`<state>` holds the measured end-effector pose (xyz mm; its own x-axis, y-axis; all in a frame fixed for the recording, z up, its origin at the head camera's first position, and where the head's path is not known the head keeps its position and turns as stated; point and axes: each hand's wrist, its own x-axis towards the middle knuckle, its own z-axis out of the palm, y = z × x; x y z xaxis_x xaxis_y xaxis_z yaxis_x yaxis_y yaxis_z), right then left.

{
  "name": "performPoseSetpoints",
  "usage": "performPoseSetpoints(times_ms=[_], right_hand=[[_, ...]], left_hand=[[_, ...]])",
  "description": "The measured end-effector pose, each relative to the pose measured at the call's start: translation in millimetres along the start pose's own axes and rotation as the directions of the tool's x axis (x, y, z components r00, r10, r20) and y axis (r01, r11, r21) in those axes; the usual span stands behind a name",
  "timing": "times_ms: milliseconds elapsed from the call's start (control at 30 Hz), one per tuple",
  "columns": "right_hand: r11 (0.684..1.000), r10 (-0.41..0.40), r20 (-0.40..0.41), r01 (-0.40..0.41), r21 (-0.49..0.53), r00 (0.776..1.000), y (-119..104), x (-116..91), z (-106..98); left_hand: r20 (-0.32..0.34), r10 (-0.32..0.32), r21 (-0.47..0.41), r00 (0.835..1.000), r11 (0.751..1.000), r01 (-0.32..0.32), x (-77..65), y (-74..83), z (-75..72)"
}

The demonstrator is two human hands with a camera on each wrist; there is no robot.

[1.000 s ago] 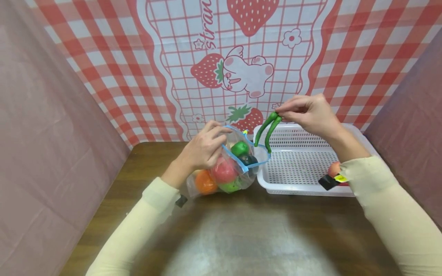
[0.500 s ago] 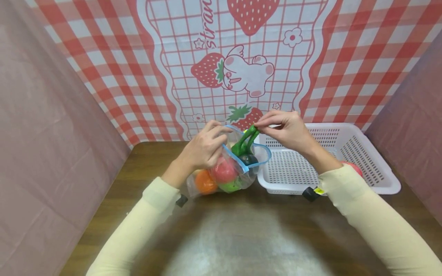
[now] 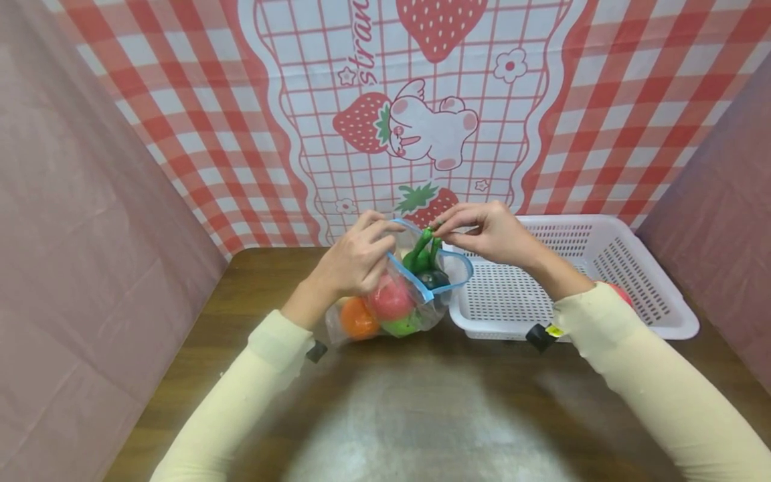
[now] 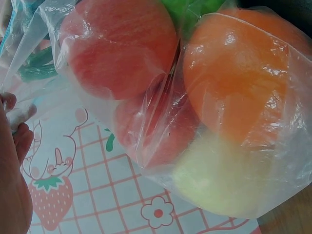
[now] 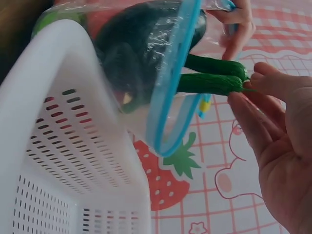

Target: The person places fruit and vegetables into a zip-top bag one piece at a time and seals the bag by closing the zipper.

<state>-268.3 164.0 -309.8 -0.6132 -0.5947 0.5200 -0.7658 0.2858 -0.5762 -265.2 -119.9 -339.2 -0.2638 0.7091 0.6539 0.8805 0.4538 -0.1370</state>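
Note:
My left hand (image 3: pixel 360 253) grips the rim of a clear zip bag (image 3: pixel 462 276) edged in blue, keeping its mouth parted. Two long green chili peppers (image 5: pixel 212 84) hang into that mouth, their lower ends inside. At their stems, the thumb and fingertips of my right hand (image 3: pixel 489 234) pinch them. Through the plastic show an orange (image 4: pixel 239 73), red-pink round fruits (image 4: pixel 119 46), a pale yellow-green round piece (image 4: pixel 219 175) and a dark green, glossy piece (image 5: pixel 136 39). The left wrist view shows only part of the left hand.
A white perforated basket (image 3: pixel 668 294) stands just right of the bag. In it lies a reddish round item (image 3: pixel 620 292), mostly hidden by my right sleeve. Behind rises a red-and-white checked cloth (image 3: pixel 602 120); the wooden table (image 3: pixel 397 408) extends in front.
My right hand has moved left and down from above the basket to the bag's mouth, lowering the chili peppers into it. The left hand and bag have stayed in place.

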Motion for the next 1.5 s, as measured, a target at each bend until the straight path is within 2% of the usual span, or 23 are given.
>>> performPoseSetpoints(times_ms=[233, 367, 533, 667, 867, 967, 1033, 1200, 1300, 1367, 1433, 1500], right_hand=[[0.994, 0.066, 0.078, -0.073, 0.083, 0.995, -1, 1, -3], [0.998, 0.046, 0.144, -0.052, 0.043, 0.989, -6, 5, 5], [0.994, 0.106, 0.264, -0.104, -0.022, 0.959, -15, 8, 16], [0.990, 0.141, 0.309, -0.136, -0.036, 0.940, -18, 9, 19], [0.983, 0.180, 0.301, -0.178, -0.033, 0.937, -13, 9, -1], [0.968, 0.249, 0.323, -0.249, -0.044, 0.913, -7, 10, -16], [0.951, 0.305, 0.363, -0.300, -0.073, 0.880, -1, 10, -25], [0.906, 0.410, 0.499, -0.406, -0.123, 0.764, 14, 5, -36], [0.880, 0.451, 0.536, -0.456, -0.135, 0.713, 21, 0, -39], [0.859, 0.482, 0.562, -0.488, -0.155, 0.672, 25, -4, -41], [0.829, 0.526, 0.598, -0.521, -0.203, 0.604, 27, -8, -44], [0.795, 0.567, 0.648, -0.545, -0.267, 0.509, 30, -12, -45]], left_hand=[[0.003, 0.011, 0.003, 1.000, 1.000, -0.011, 1.3, -0.2, 1.3], [-0.009, 0.025, 0.002, 1.000, 1.000, -0.025, 3.7, 0.1, 0.7], [-0.015, 0.026, 0.004, 1.000, 1.000, -0.025, 5.1, 1.3, -0.1], [-0.010, 0.020, 0.003, 1.000, 1.000, -0.020, 3.4, 1.5, -0.2], [-0.033, 0.036, 0.001, 0.999, 0.999, -0.036, 1.7, -0.1, 0.7], [-0.049, 0.043, -0.005, 0.998, 0.999, -0.044, 1.3, -1.0, 1.2], [-0.056, 0.048, -0.004, 0.997, 0.999, -0.049, 1.2, -1.4, 1.4], [-0.060, 0.052, -0.006, 0.997, 0.999, -0.053, 1.2, -1.6, 2.0], [-0.054, 0.052, -0.007, 0.997, 0.999, -0.052, 1.0, -1.4, 2.3], [-0.053, 0.048, -0.008, 0.997, 0.999, -0.049, 0.6, -0.9, 1.7], [-0.051, 0.044, -0.008, 0.998, 0.999, -0.044, 0.5, -0.6, 0.8], [-0.050, 0.041, -0.009, 0.998, 0.999, -0.041, 0.4, -0.6, 0.1]])
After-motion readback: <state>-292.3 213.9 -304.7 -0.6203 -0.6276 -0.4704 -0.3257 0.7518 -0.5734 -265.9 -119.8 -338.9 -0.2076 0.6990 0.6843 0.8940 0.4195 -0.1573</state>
